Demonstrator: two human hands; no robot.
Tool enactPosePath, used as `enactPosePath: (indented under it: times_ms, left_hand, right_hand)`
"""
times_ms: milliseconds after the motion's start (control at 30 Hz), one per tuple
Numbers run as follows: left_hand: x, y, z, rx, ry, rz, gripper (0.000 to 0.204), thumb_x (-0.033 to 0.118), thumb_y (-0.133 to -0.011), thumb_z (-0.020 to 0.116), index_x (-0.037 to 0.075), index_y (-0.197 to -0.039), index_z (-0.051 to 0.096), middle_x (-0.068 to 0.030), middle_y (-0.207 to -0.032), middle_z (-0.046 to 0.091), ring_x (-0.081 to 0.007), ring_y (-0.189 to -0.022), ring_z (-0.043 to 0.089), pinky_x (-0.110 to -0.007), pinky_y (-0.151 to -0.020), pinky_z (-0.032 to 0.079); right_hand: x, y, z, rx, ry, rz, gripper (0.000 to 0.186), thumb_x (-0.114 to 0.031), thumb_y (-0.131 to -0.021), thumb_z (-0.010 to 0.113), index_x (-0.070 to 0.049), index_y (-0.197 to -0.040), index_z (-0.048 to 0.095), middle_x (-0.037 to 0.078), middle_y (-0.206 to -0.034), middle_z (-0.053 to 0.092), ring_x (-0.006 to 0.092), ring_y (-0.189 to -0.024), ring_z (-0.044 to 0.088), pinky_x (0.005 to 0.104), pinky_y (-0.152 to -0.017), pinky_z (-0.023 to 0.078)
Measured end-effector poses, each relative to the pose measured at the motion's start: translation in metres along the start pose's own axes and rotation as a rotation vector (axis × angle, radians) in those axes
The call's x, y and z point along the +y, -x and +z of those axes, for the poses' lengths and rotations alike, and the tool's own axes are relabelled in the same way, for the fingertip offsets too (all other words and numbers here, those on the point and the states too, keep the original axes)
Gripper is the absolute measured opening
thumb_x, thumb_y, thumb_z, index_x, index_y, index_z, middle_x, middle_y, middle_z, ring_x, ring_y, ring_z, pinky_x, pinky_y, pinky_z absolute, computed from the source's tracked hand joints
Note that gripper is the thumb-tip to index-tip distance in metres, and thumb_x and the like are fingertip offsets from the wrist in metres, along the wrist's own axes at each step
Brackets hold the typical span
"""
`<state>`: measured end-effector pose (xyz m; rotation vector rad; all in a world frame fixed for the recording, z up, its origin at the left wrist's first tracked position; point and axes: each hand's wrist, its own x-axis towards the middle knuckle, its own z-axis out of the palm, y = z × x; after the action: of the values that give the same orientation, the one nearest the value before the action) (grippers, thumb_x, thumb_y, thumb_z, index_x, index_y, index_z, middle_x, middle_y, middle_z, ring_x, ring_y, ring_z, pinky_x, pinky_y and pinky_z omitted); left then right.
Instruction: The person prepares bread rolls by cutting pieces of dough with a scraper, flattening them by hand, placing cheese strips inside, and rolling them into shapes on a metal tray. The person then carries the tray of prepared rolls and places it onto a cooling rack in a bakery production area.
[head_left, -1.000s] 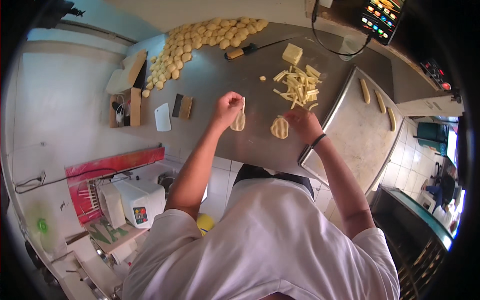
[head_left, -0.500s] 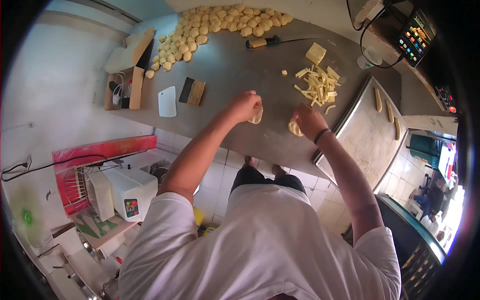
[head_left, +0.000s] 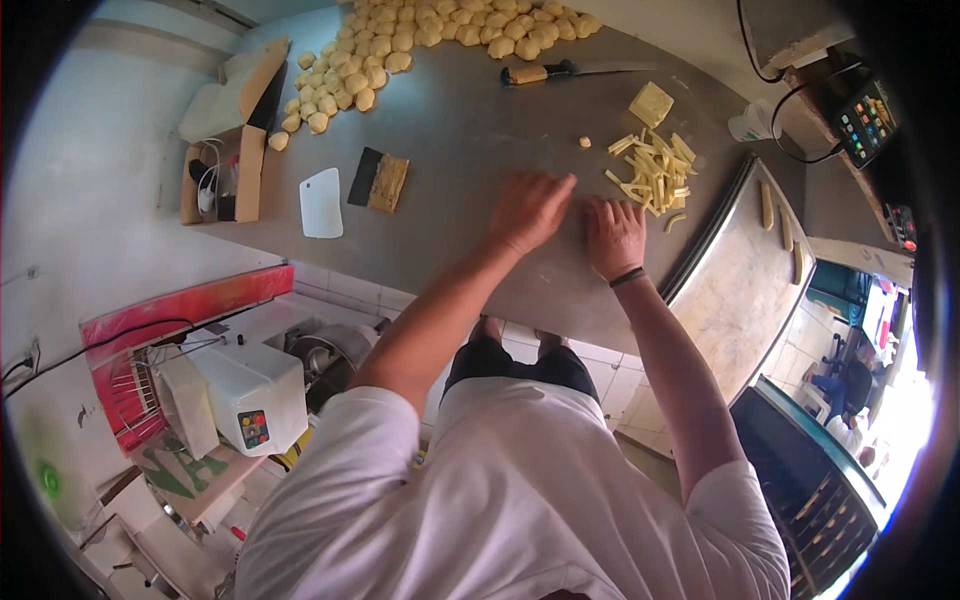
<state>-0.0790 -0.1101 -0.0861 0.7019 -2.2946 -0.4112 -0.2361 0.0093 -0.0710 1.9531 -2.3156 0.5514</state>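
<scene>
My left hand (head_left: 535, 208) is over the steel table, palm down and smeared by motion; its fingers cannot be read clearly. Close beside it, my right hand (head_left: 615, 235) rests with fingers bent down at the tabletop. Whatever lies beneath either hand is hidden, and no dough shows between them. Just beyond the right hand is a pile of pale yellow cheese sticks (head_left: 655, 172), with a cheese block (head_left: 651, 104) behind it. A small cheese bit (head_left: 585, 142) lies apart to the left of the pile.
Many dough balls (head_left: 400, 35) cover the far left of the table (head_left: 440, 150). A knife (head_left: 540, 73) lies near them. At left are a white scraper (head_left: 321, 203), a wood-handled scraper (head_left: 388, 185) and a cardboard box (head_left: 248, 175). A baking tray (head_left: 730, 280) holds 3 dough rolls (head_left: 786, 228) at right.
Both hands have come closer together, the left moving right. The flattened dough seen at each hand is out of sight now. The view has shifted slightly.
</scene>
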Motion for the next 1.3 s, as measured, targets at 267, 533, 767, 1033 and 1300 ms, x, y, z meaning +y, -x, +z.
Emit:
enactPosePath:
  times_ms: [267, 533, 767, 1033, 1300]
  left_hand:
    - [0.006, 0.020, -0.004, -0.226, -0.041, -0.133, 0.024, 0.020, -0.093, 0.073, 0.011, -0.115, 0.070, -0.0091, -0.081, 0.068, -0.0318, -0.075, 0.066, -0.045, -0.073, 0.054]
    - [0.004, 0.017, 0.013, -0.094, -0.010, 0.071, 0.029, 0.024, -0.097, 0.071, 0.014, -0.124, 0.071, -0.0067, -0.074, 0.070, -0.0302, -0.069, 0.070, -0.046, -0.063, 0.057]
    - [0.005, 0.009, 0.002, -0.165, -0.014, 0.133, 0.022, 0.027, -0.099, 0.069, 0.009, -0.112, 0.069, -0.0066, -0.068, 0.067, -0.0273, -0.053, 0.065, -0.042, -0.048, 0.051]
    - [0.008, 0.035, -0.015, -0.198, 0.070, 0.090, 0.025, 0.020, -0.098, 0.070, 0.005, -0.117, 0.066, -0.0090, -0.079, 0.072, -0.0285, -0.068, 0.070, -0.040, -0.064, 0.057]
    - [0.014, 0.053, -0.058, -0.591, -0.070, 0.083, 0.059, 0.039, -0.099, 0.063, 0.000, -0.143, 0.056, -0.0223, -0.153, 0.048, -0.0399, -0.140, 0.047, -0.054, -0.114, 0.040]
  right_hand:
    - [-0.005, 0.024, 0.016, -0.077, -0.116, 0.154, 0.014, -0.025, -0.097, 0.067, -0.014, -0.106, 0.066, 0.008, -0.089, 0.074, 0.0295, -0.081, 0.070, 0.0443, -0.072, 0.056]
    - [0.009, 0.024, 0.034, 0.072, -0.063, 0.114, 0.012, -0.028, -0.095, 0.070, -0.016, -0.098, 0.068, 0.007, -0.081, 0.070, 0.0283, -0.075, 0.069, 0.0438, -0.066, 0.055]
    - [-0.005, 0.017, 0.029, 0.070, -0.137, 0.143, 0.011, -0.025, -0.094, 0.071, -0.017, -0.092, 0.065, 0.004, -0.076, 0.068, 0.0259, -0.069, 0.069, 0.0431, -0.062, 0.055]
    - [-0.013, 0.050, 0.007, -0.119, -0.142, 0.237, 0.014, -0.020, -0.090, 0.074, -0.014, -0.103, 0.070, 0.004, -0.090, 0.074, 0.0234, -0.084, 0.070, 0.0401, -0.076, 0.056]
    - [-0.036, 0.075, -0.008, -0.259, -0.067, 0.192, 0.064, -0.033, -0.096, 0.062, -0.001, -0.151, 0.049, 0.022, -0.164, 0.037, 0.0394, -0.155, 0.029, 0.0560, -0.128, 0.019]
